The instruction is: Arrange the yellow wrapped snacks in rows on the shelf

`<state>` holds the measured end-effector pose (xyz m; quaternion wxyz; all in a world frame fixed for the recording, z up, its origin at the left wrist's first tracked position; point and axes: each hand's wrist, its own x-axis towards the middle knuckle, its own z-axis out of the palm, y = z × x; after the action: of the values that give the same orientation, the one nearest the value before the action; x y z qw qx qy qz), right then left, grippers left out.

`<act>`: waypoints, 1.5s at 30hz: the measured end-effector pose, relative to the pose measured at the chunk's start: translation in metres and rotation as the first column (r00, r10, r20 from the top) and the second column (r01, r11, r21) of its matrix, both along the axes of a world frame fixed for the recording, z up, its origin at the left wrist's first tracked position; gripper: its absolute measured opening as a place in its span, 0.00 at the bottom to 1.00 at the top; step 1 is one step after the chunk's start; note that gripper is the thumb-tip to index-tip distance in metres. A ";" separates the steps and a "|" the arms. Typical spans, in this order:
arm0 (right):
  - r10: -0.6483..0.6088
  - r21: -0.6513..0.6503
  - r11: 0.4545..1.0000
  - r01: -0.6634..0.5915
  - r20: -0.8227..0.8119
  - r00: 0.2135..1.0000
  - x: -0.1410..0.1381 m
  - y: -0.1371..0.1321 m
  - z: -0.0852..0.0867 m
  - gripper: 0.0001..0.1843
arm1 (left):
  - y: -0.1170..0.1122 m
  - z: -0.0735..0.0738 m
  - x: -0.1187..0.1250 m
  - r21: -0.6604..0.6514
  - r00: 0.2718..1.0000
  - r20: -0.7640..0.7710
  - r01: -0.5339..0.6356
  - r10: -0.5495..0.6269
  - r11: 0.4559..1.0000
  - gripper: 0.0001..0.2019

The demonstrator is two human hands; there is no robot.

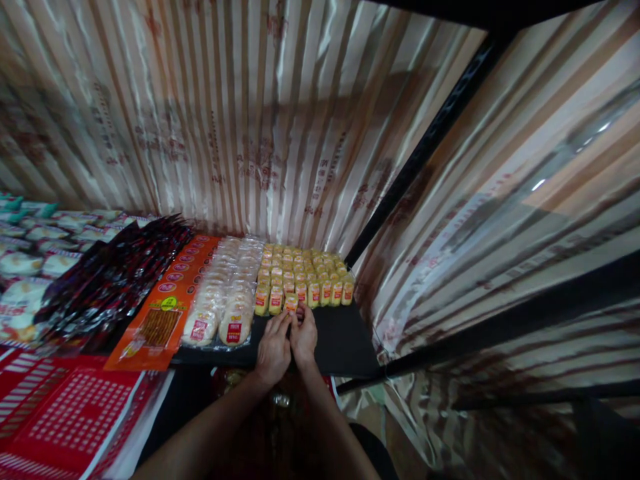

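My left hand [275, 345] and my right hand [304, 335] meet at the front of a black shelf [340, 340]. Between their fingertips is a small yellow snack pack [291, 303] with a red and white label, held upright. Just beyond it stand several rows of matching yellow snack packs [313, 294], lined up toward the back. Left of these lie two columns of round white cakes in clear wrappers [236, 325], overlapping one another. My fingers partly cover the lower end of the held pack.
An orange snack bag [159, 320] lies left of the cakes, beside a heap of dark shiny packets [120, 273] and white bags [20, 303]. A red plastic basket [75, 407] is at lower left. Striped sheeting [240, 120] hangs behind; a black post [415, 153] slants at the right.
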<state>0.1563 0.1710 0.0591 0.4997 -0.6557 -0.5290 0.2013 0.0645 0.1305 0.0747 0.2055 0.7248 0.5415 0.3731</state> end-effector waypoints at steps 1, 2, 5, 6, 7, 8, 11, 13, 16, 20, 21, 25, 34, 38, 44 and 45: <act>-0.007 0.005 1.000 0.007 -0.008 1.000 -0.001 0.002 0.000 0.17 | 0.002 0.000 -0.001 0.028 0.999 -0.036 0.001 0.000 1.000 0.28; -0.019 0.012 1.000 0.019 -0.006 1.000 -0.001 0.003 0.000 0.16 | 0.004 0.001 -0.002 0.052 0.998 -0.068 0.001 0.002 0.999 0.27; -0.063 0.035 0.997 0.062 0.044 0.997 -0.003 0.004 -0.001 0.13 | 0.009 0.001 -0.003 0.089 0.990 -0.142 0.016 -0.004 0.996 0.26; -0.076 0.038 0.997 0.073 0.070 0.995 -0.003 0.004 -0.001 0.11 | 0.010 0.001 -0.003 0.090 0.988 -0.157 0.025 -0.010 0.996 0.26; -0.085 0.039 0.996 0.082 0.094 0.992 -0.004 0.003 -0.002 0.11 | 0.011 0.000 -0.004 0.088 0.986 -0.168 0.033 -0.018 0.996 0.26; -0.089 0.042 0.996 0.084 0.115 0.989 -0.004 0.003 -0.002 0.10 | 0.013 -0.001 -0.004 0.083 0.984 -0.176 0.038 -0.023 0.996 0.26; -0.062 0.065 0.996 0.052 0.147 0.987 -0.004 0.003 -0.005 0.09 | 0.015 -0.008 -0.005 0.066 0.984 -0.176 0.033 -0.021 0.997 0.26; -0.036 0.083 0.996 0.025 0.143 0.989 -0.004 0.002 -0.007 0.09 | 0.016 -0.013 -0.006 0.065 0.987 -0.163 0.023 -0.012 0.998 0.26; -0.020 0.107 0.994 0.005 0.144 0.989 -0.005 0.001 -0.009 0.09 | 0.018 -0.021 -0.007 0.088 0.990 -0.137 0.039 -0.027 0.995 0.26; 0.006 0.141 0.989 -0.032 0.178 0.984 -0.007 0.000 -0.009 0.11 | 0.020 -0.025 -0.007 0.112 0.994 -0.101 0.050 -0.039 0.992 0.25; 0.008 0.147 0.989 -0.035 0.184 0.983 -0.007 0.000 -0.009 0.12 | 0.020 -0.025 -0.007 0.110 0.994 -0.098 0.050 -0.040 0.993 0.25; -0.007 0.140 0.990 -0.028 0.243 0.970 -0.008 -0.001 -0.009 0.14 | 0.019 -0.024 -0.007 0.092 0.992 -0.121 0.054 -0.043 0.994 0.24; -0.022 0.107 0.994 -0.011 0.302 0.953 -0.007 0.002 -0.012 0.12 | 0.020 -0.024 -0.007 0.115 0.988 -0.150 0.047 -0.029 0.992 0.24; -0.026 0.099 0.995 -0.004 0.301 0.953 -0.008 0.001 -0.008 0.13 | 0.017 -0.016 -0.007 0.085 0.988 -0.156 0.036 -0.022 0.996 0.24; 0.010 0.129 0.991 -0.047 0.271 0.963 -0.007 -0.019 0.002 0.15 | 0.009 -0.009 -0.010 0.087 0.989 -0.150 0.029 -0.016 0.996 0.21; 0.016 0.132 0.990 -0.052 0.261 0.965 -0.006 -0.025 0.003 0.15 | 0.007 -0.010 -0.011 0.090 0.988 -0.154 0.033 -0.019 0.995 0.20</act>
<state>0.1503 0.1456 0.0618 0.4670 -0.6311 -0.6135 0.0854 0.0534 0.1374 0.0648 0.1347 0.7671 0.5283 0.3380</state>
